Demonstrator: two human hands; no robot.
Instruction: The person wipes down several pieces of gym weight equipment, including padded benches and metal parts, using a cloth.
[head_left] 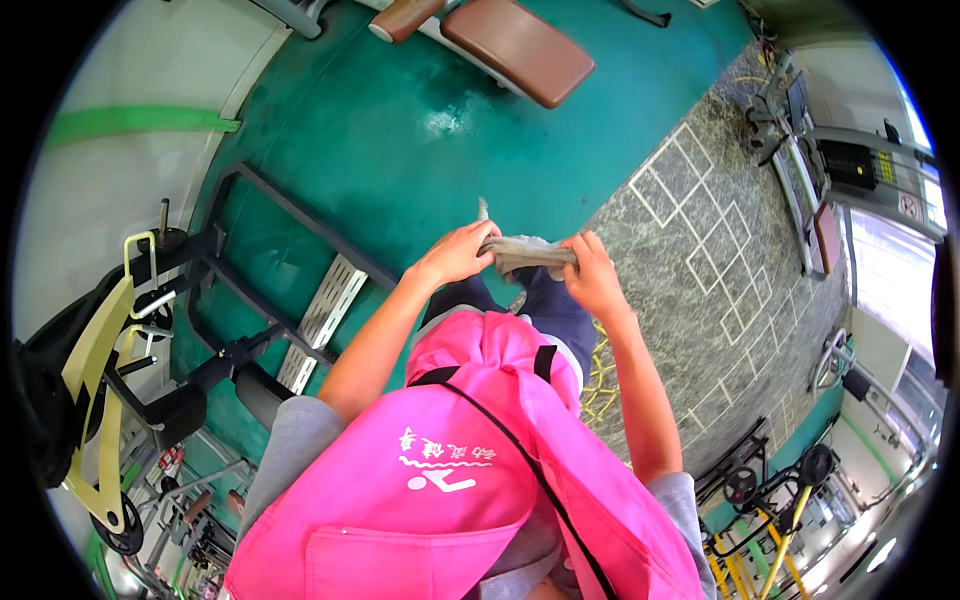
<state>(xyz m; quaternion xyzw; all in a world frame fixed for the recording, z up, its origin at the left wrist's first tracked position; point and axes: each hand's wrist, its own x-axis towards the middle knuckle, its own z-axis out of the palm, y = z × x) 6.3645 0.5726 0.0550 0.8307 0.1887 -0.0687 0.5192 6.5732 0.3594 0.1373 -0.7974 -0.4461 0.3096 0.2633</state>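
Observation:
A grey cloth (527,250), rolled or bunched into a narrow band, stretches between my two hands in front of my waist. My left hand (460,254) grips its left end, and a short tip of the cloth sticks up past the fingers. At the other end, my right hand (596,275) is closed round the cloth. A small fold hangs down between the hands. Below them is the pink apron (420,510) I wear, with a white print and a black cord across it.
A brown padded bench (520,50) stands ahead on the green floor. To the left is a dark-framed exercise machine (300,220) with a slotted white footplate (325,320) and yellow arms (100,390). Grey patterned flooring (690,300) lies to the right, with more machines (800,190) along that side.

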